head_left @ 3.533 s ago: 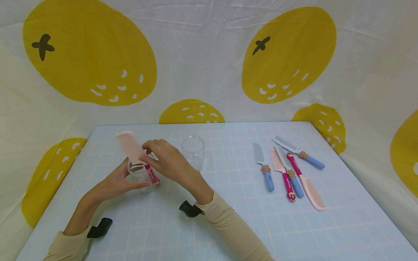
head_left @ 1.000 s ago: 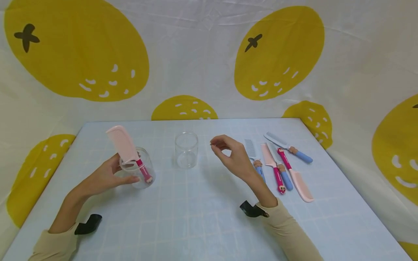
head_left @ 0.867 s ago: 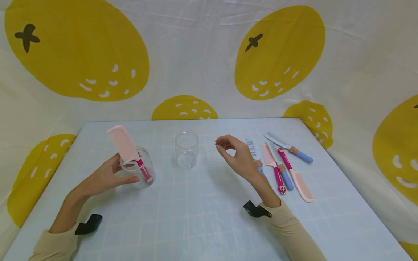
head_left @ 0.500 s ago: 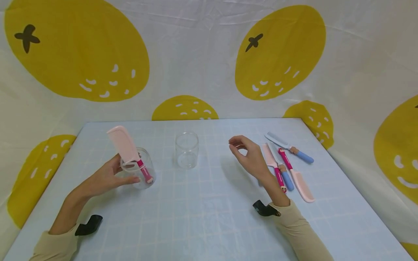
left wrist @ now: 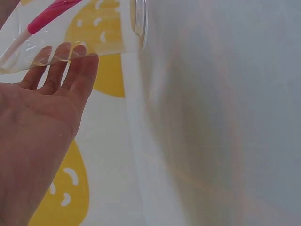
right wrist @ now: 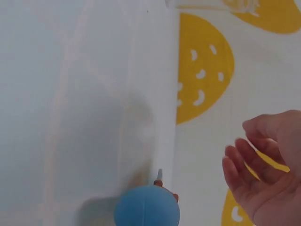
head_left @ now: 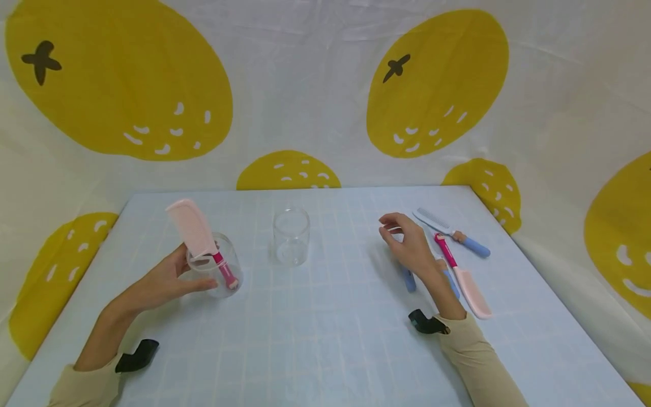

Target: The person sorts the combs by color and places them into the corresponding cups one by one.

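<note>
My left hand (head_left: 163,282) grips a clear glass cup (head_left: 234,257), fingers behind it and thumb across its front. In that cup leans a pink comb (head_left: 193,229), teeth end up, its magenta handle inside the glass; the left wrist view catches the magenta handle (left wrist: 49,16) through the wall. On the right side, my right hand (head_left: 412,246) hovers with loosely bent fingers and holds nothing. Below it lies a blue comb, its handle (head_left: 409,281) showing past the palm and, in the right wrist view, as a rounded blue end (right wrist: 147,207). My right hand and wrist partly hide it and its neighbours.
A second clear glass cup (head_left: 291,237) stands upright near the table's middle. Beyond my right wrist lie a pink comb with a magenta handle (head_left: 473,294), a blue comb (head_left: 475,247) and another blue handle (head_left: 450,281). A patterned cloth (head_left: 305,85) hangs behind the table.
My right hand let go of the pink comb at the left cup, then travelled right past the middle cup to above the blue comb. My left hand still holds its cup.
</note>
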A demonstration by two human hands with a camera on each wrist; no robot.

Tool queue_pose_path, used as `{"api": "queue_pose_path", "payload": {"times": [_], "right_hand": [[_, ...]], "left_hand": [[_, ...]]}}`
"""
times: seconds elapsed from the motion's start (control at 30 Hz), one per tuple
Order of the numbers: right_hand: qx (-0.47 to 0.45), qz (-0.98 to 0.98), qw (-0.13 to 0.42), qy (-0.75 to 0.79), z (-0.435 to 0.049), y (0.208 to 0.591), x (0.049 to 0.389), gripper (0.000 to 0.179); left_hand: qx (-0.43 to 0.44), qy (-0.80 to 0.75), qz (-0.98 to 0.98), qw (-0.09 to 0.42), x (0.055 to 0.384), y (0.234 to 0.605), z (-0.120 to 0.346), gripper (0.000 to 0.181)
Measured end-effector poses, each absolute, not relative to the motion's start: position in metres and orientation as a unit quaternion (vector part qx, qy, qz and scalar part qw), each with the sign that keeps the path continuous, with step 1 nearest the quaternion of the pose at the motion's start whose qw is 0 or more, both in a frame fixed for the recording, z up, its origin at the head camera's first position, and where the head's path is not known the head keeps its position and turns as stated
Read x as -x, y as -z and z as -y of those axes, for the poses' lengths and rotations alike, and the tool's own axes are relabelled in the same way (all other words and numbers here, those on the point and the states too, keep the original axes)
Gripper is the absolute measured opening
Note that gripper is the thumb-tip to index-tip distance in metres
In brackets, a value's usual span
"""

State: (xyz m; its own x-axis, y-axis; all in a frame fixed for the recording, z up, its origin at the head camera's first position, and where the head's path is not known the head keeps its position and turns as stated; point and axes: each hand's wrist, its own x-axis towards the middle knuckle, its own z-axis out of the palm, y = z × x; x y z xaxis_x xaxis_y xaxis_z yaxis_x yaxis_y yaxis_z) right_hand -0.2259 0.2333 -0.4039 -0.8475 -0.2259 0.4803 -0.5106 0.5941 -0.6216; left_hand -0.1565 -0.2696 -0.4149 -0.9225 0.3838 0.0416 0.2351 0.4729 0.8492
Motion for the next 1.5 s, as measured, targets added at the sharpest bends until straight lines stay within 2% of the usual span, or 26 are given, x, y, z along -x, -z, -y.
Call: {"api": "queue_pose_path", "payload": {"times": [0.3,0.83,1.1,1.5], "right_hand": [[-0.148,0.908,0.106,-0.377,-0.253,0.401,0.229,0.03],[-0.088,0.946,0.049,-0.308,-0.283,0.394,0.228,0.03],[-0.058,0.96,-0.018,-0.274,-0.292,0.392,0.228,0.032],[-0.035,0.969,-0.05,-0.241,-0.293,0.386,0.225,0.035]], "left_hand": [[-0.175,-0.495,-0.847,0.088,0.151,0.413,0.271,0.103],[-0.177,-0.5,-0.843,0.092,0.151,0.413,0.269,0.105],[-0.17,-0.49,-0.849,0.094,0.153,0.414,0.269,0.106],[-0.171,-0.5,-0.843,0.097,0.157,0.415,0.267,0.106]]}}
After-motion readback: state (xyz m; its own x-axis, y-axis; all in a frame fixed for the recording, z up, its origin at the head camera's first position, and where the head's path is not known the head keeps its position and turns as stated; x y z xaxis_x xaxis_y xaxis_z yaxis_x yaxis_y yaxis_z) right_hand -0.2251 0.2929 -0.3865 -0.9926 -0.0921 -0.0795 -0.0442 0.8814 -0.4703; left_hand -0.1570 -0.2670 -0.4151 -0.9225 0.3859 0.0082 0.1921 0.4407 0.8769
